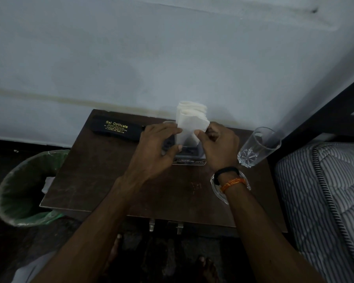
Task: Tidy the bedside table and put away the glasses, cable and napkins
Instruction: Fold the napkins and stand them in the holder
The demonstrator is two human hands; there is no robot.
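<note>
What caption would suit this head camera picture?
Both hands, left hand and right hand, hold white napkins upright in a holder on the bedside table.

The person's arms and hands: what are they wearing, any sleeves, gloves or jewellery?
Both forearms are bare, with no sleeves or gloves in view. The left hand shows no ring or band. Just below the right hand, the wrist carries a black band and, beside it, an orange thread bracelet.
</note>
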